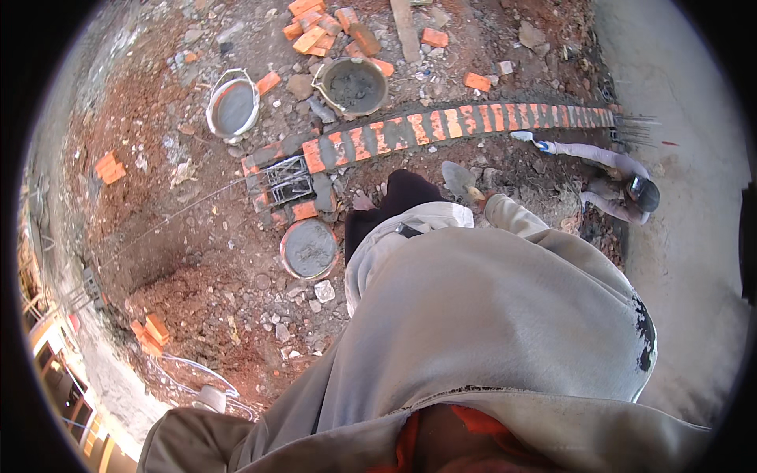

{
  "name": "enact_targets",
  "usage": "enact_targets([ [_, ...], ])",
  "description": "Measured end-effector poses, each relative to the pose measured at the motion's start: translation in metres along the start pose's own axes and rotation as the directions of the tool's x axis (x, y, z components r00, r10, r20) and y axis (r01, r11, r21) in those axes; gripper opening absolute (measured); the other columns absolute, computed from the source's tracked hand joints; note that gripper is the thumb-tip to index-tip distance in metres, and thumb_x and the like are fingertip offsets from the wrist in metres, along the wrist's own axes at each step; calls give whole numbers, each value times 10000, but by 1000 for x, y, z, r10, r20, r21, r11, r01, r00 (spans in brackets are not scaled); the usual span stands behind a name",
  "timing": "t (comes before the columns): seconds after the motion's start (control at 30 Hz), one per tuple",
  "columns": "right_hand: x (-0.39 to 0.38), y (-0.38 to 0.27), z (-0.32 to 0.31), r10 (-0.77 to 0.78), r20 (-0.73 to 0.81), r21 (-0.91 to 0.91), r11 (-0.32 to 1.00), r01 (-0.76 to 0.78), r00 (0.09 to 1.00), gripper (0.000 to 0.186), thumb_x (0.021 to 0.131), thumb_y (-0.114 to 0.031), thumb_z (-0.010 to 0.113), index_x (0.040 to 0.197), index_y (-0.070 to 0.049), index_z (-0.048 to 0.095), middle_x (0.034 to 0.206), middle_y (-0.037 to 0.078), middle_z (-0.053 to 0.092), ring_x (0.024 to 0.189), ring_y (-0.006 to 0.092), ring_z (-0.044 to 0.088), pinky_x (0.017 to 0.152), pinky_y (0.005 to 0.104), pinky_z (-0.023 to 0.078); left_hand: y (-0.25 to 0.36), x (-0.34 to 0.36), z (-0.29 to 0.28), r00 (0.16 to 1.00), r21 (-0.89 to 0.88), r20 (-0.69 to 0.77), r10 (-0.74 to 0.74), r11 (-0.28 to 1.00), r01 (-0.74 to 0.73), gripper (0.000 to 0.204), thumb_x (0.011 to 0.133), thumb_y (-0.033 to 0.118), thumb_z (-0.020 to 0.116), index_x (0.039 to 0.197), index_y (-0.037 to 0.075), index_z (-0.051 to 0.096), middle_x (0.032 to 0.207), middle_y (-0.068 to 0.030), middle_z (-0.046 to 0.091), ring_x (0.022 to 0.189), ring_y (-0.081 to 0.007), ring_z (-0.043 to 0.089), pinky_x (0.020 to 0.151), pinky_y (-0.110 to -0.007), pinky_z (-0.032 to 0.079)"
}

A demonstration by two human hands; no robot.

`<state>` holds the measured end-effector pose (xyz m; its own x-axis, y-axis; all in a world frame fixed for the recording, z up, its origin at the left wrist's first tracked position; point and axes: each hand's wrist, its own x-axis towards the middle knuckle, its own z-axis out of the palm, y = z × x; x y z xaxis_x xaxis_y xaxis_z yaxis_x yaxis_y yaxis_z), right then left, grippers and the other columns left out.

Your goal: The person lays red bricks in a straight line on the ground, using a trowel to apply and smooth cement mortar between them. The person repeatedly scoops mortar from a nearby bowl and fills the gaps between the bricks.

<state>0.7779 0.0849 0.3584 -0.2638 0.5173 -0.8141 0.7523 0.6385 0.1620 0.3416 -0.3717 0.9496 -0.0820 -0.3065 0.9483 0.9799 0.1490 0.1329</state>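
My right hand (pixel 486 200) shows only in part beside its pale sleeve, closed around the light handle of a trowel (pixel 456 178). The grey, mortar-smeared blade lies over the dirt just on the near side of the low brick wall (pixel 426 129). Dark fabric (pixel 392 206) and my pale clothing cover the area to the left, and my left hand cannot be made out there. Bricks and grey mortar alternate along the wall's top. At its left end, a steel rebar cage (pixel 289 180) stands between bricks.
Mortar fills a round tub (pixel 309 249) near the cage; another bucket (pixel 233 108) and a basin (pixel 352 85) stand beyond the wall. Loose bricks (pixel 316 27) are heaped farther back. A co-worker (pixel 642 193) at the right reaches a gloved hand toward the wall. A string (pixel 169 217) runs left.
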Motion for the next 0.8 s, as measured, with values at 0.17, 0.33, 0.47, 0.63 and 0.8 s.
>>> enact_targets([
  [0.17,-20,-35,27,20,-26,15,1000,-19,999,431,855,-487,507,1069,-147,663,1059,115,668,976,316,624,828,415,503,45,-18,31,978,-173,162,-132,972,160,230,898,140,513,1037,-39,553,955,-167,620,813,-252,629,836,-403,521],
  [0.33,-67,-48,50,-81,54,105,992,75,995,440,861,-478,505,1106,-141,647,1078,117,662,985,317,619,833,410,501,78,-40,51,932,-228,286,-222,929,291,215,899,137,513,1024,-33,554,940,-162,620,797,-245,624,819,-393,522],
  [0.47,-108,-34,77,-73,91,196,979,54,993,446,860,-479,506,1110,-135,643,1079,123,660,985,320,618,835,410,499,89,-64,58,886,-231,356,-299,890,393,203,900,135,513,1013,-28,555,928,-158,619,784,-239,619,805,-385,522],
  [0.63,-117,-22,93,-83,118,244,968,52,989,453,860,-479,508,1114,-127,638,1080,131,656,985,324,615,836,410,497,95,-84,55,858,-188,370,-357,875,446,188,901,132,513,999,-22,557,913,-152,619,768,-232,614,789,-374,523],
  [0.8,-108,-25,89,-87,160,237,970,47,983,461,860,-480,509,1119,-119,633,1081,138,653,986,327,613,837,410,495,94,-87,45,862,-168,367,-350,886,431,173,901,129,513,985,-16,558,898,-147,618,752,-225,608,772,-364,524],
])
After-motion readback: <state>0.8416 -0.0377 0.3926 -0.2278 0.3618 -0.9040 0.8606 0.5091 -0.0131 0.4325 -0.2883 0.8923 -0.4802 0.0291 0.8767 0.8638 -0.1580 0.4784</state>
